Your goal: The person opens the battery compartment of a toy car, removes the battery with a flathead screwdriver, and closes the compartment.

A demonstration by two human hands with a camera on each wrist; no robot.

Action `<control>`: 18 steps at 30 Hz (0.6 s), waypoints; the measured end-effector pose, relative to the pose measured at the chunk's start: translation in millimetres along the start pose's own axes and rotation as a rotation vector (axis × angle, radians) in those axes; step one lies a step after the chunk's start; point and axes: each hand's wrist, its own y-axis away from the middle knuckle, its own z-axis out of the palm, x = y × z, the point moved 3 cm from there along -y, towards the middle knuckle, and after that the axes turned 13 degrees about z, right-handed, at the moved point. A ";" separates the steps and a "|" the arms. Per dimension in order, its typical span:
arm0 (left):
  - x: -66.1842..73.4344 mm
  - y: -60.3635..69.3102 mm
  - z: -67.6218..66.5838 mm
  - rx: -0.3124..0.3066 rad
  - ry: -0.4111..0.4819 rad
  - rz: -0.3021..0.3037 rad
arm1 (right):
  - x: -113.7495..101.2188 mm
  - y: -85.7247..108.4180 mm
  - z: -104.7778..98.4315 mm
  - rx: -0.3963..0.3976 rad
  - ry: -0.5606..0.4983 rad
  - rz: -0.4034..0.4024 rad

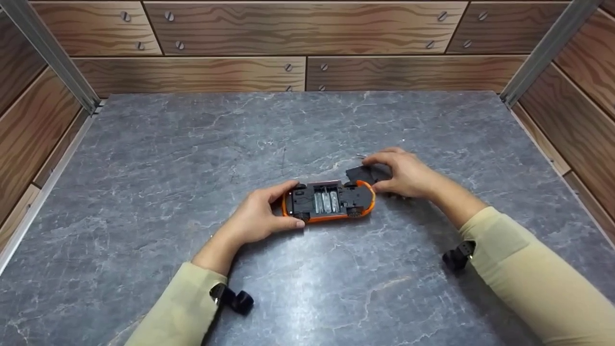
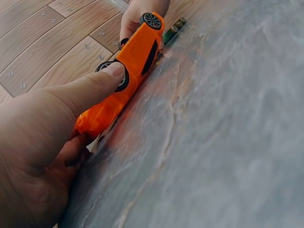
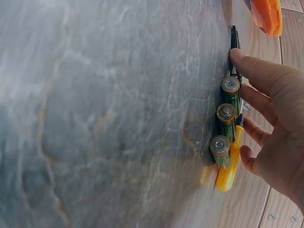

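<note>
An orange toy car (image 1: 329, 218) lies upside down with its black underside up and an uncovered battery compartment (image 1: 326, 199) in the middle. My left hand (image 1: 254, 211) grips one end of it, thumb on a wheel in the left wrist view. Beside the car's other end, my right hand (image 1: 403, 173) holds a flat black cover (image 1: 358, 174) between thumb and fingers. Three green batteries (image 3: 226, 113) stand out next to that hand in the right wrist view. Behind them lies a screwdriver with a yellow handle (image 3: 229, 171), mostly hidden from the head view.
Both hands work over a grey marbled tabletop (image 1: 192, 144). Wood-patterned panels (image 1: 307, 29) wall it in at the back and sides, with metal posts (image 1: 53, 53) at the far corners. A small dark wrist camera (image 1: 235, 299) hangs from each sleeve.
</note>
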 end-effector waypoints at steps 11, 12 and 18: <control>0.2 -0.3 0.6 -0.001 0.001 0.003 | -0.4 -0.1 -0.1 -0.007 0.005 0.014; 0.2 -0.3 0.4 -0.001 0.000 0.004 | -0.1 -0.1 0.3 -0.006 0.002 0.012; 0.0 -0.1 -0.2 -0.002 -0.004 0.007 | -0.5 0.3 2.1 0.013 -0.014 -0.016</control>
